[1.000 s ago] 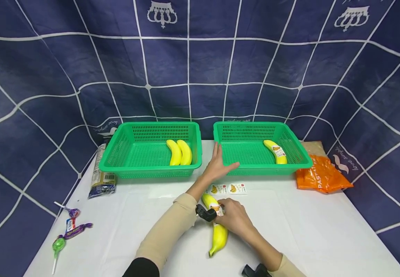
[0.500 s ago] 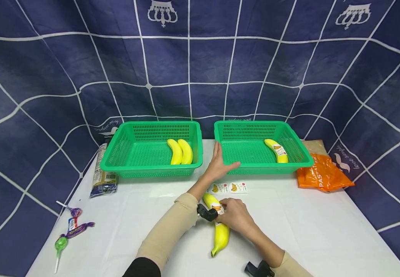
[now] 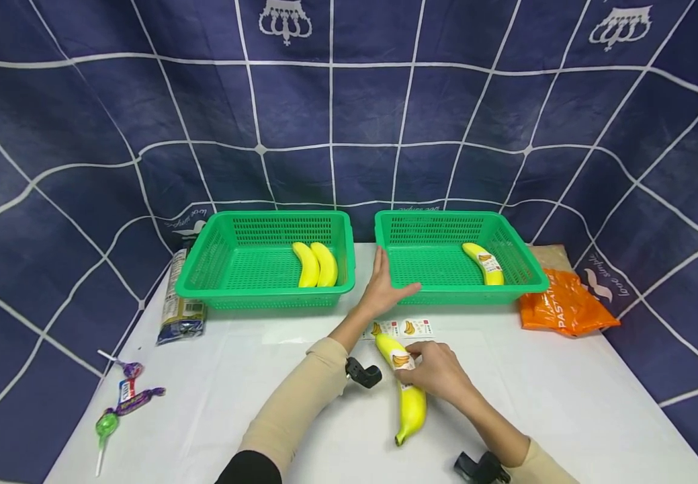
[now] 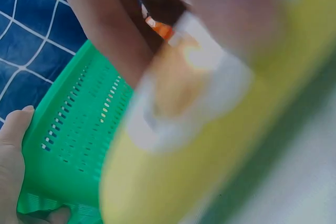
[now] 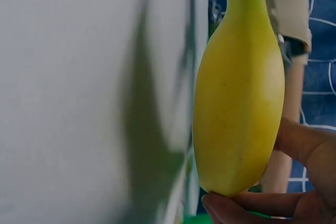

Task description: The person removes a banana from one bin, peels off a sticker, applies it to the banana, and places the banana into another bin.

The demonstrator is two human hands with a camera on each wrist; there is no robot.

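My right hand [image 3: 441, 371] grips a yellow banana [image 3: 412, 406] with thumb and fingers around its middle. It bears a white sticker [image 3: 402, 359] with a banana picture near its far end. In the right wrist view the banana [image 5: 239, 103] hangs above the white table, its shadow beside it. Fingers straight and thumb spread, my left hand [image 3: 381, 293] lies at the near left corner of the right green basket [image 3: 445, 296]. One banana [image 3: 483, 263] with a label lies inside that basket. The left wrist view has the held banana [image 4: 173, 182] close and blurred.
Two plain bananas [image 3: 317, 265] lie in the left green basket [image 3: 264, 300]. Banana stickers [image 3: 409, 328] lie before the right basket. A dark bag [image 3: 182, 312] stands left, an orange pasta bag [image 3: 566, 306] right. Several wrapped candies [image 3: 138, 401] lie at the left edge.
My right hand has moved to the right with the banana, away from the left wrist and forearm. My left hand has stayed at the basket corner.
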